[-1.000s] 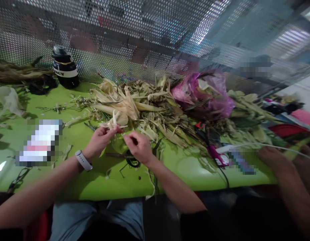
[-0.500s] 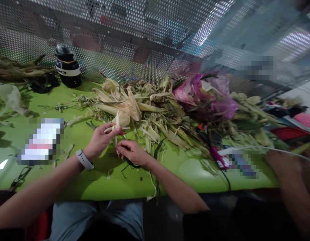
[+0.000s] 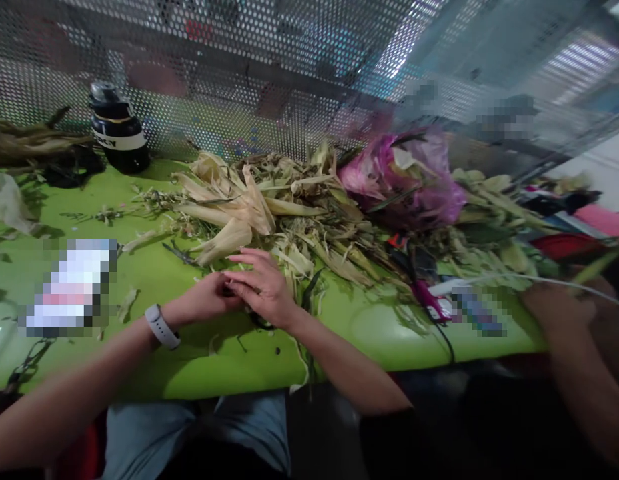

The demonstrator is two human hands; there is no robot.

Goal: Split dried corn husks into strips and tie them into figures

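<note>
Low over the front of the green table, my two hands meet at the fingertips. My left hand [image 3: 209, 297], a pale band on its wrist, is closed with its fingers curled; what it holds is hidden. My right hand [image 3: 269, 292] lies across the left fingertips. Its upper fingers are stretched out, while thumb and forefinger come together at the left hand, and anything pinched there cannot be made out. Just beyond the hands is a dry corn husk [image 3: 226, 241], at the near edge of a heap of husks [image 3: 309, 193]. Part of a dark ring-shaped thing shows under my right wrist.
A dark bottle [image 3: 120, 137] stands back left, by a perforated metal screen [image 3: 229, 87]. A blurred-out phone-like thing [image 3: 72, 283] lies left. Right are a pink plastic bag [image 3: 414, 180], a magenta tool [image 3: 432, 301] with a cord, and another person's arm [image 3: 564, 320].
The pale husk strips seen in my left hand are now hidden. My right hand has risen from below to cover the left fingertips, its fingers straighter. The whole view has shifted slightly.
</note>
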